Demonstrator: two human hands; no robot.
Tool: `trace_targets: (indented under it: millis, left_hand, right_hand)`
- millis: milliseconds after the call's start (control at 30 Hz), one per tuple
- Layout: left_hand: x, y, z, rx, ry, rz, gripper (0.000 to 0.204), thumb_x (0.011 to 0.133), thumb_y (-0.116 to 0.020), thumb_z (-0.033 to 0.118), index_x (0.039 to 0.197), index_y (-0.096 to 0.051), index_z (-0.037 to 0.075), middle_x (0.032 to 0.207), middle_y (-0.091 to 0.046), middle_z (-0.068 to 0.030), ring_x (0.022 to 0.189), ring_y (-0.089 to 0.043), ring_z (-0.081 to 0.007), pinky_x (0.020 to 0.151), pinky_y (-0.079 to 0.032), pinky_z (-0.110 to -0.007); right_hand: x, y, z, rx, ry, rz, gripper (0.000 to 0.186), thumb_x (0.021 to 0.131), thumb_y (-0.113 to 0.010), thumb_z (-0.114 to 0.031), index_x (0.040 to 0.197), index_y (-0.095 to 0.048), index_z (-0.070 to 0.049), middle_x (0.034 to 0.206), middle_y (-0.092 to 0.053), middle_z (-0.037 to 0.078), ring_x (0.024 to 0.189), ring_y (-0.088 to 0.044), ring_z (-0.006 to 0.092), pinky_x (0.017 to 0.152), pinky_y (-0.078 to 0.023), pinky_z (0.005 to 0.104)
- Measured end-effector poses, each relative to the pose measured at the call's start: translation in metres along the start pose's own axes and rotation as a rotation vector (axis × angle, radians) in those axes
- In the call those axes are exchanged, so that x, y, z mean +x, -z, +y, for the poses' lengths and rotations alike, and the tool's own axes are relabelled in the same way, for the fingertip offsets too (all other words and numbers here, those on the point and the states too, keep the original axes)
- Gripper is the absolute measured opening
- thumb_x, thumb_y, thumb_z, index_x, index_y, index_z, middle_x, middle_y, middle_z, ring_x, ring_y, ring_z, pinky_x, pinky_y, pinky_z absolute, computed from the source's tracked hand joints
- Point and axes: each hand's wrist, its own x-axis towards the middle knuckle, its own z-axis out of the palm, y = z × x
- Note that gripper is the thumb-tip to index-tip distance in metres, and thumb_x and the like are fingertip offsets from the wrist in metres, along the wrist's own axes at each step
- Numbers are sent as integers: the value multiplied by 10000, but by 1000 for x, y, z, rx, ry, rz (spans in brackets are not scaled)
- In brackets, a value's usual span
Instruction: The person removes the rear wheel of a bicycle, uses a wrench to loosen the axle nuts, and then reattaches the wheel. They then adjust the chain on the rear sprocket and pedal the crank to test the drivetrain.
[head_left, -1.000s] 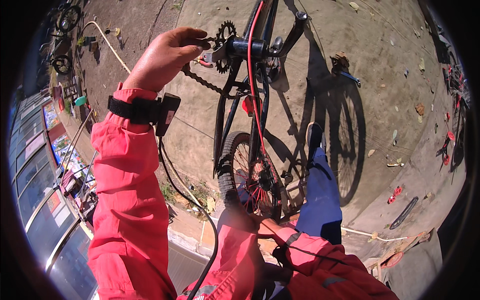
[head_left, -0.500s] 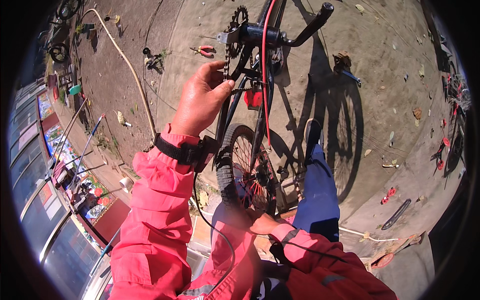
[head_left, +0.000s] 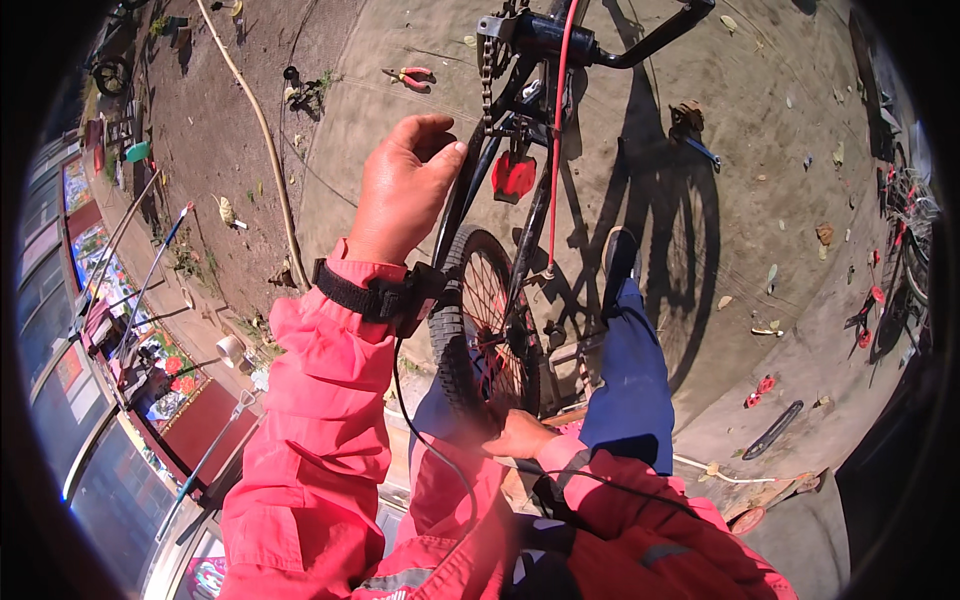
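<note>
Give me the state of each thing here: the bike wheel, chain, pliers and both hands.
Wheel: mounted in the frame.
Left hand: empty, fingers curled, thumb apart.
Right hand: at the wheel, partly hidden, grip unclear.
Chain: hanging, clear of the left hand.
Pliers: lying down, handles spread.

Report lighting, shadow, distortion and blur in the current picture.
Head view: hard sunlight throws a dark wheel-shaped shadow and brightly lights the left hand; head view: fisheye distortion bows the glass panes at left; head view: a hazy patch softens the red clothing at bottom centre.
</note>
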Motion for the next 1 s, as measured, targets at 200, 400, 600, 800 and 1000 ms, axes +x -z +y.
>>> trace_targets:
  millis: [200,400,600,800,1000]
  left_hand:
    - [-69,38,-54,-37,131,98,370,955,-729,142,1264,-640,-42,1178,-724,-143,1074,-684,-188,965,-539,-327]
    - [-186,66,-121,-138,370,187,357,977,-717,162,1252,-634,-49,1140,-719,-125,1036,-667,-168,935,-535,-313]
    - [-295,45,-152,-199,555,-19,461,990,-721,301,1271,-626,-53,1105,-721,-117,1014,-662,-168,920,-530,-308]
    - [-346,-2,-147,-516,587,-244,698,983,-724,371,1418,-458,-106,1238,-658,-194,1126,-652,-218,969,-525,-342]
    - [-352,-23,-140,-548,488,-264,644,918,-790,370,1367,-525,-8,1240,-659,-151,1150,-644,-248,1002,-499,-378]
  right_hand:
    - [-11,8,-11,45,5,11,847,733,-848,-528,1286,-542,36,1179,-681,277,1134,-658,427,974,-509,469]
    - [-9,-3,-4,162,36,38,865,776,-874,-392,1421,-473,22,1281,-661,216,1202,-635,315,1044,-476,396]
    - [-7,-10,-10,410,32,6,858,809,-852,-209,1513,-402,-17,1368,-614,101,1250,-579,186,1101,-439,356]
    - [-9,-16,-13,449,122,43,815,809,-809,-136,1502,-394,-32,1381,-565,100,1289,-541,197,1103,-433,383]
    - [-9,-25,-4,401,50,150,790,793,-835,-138,1457,-414,-61,1321,-572,82,1230,-557,193,1071,-455,377]
